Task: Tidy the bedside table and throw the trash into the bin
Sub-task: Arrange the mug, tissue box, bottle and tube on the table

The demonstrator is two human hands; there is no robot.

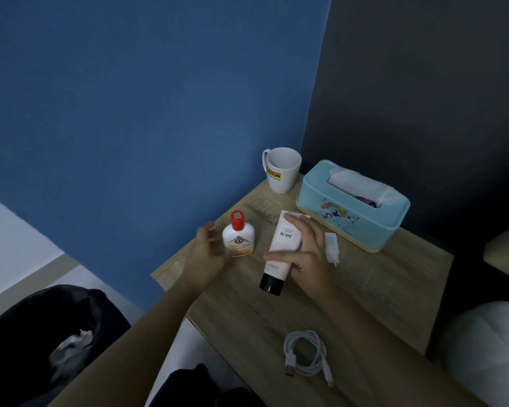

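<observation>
Blue wall (130,113) and a dark one meet behind the wooden bench (379,289), which stands in a corner. At far left, below the bench edge, is the bin (80,298) with a black liner and some crumpled white trash (71,345) inside. The left grip (206,257) is released, with the fingers spread just beside the small white bottle (238,239) with a red cap. It is blurred, so contact cannot be told. Behind stands a white mug (282,171). The right grip (309,254) is grasping the pink tube (287,235), with the thumb across its body and the black cap toward the person. Whether the tube rests on the bench or is lifted is not clear. Just beside this hand lies a white charger (332,248), then the blue tissue box (350,212), and nearer the person a coiled white cable (306,356). The bottle seems the risk: it stands upright near the bench edge, above the bin side, and a careless brush of the left fingers could tip it off. The right wrist could also push the charger. The bin is cut off by the frame, the mug's inside is unseen, and the small print on the bottle is unreadable.
</observation>
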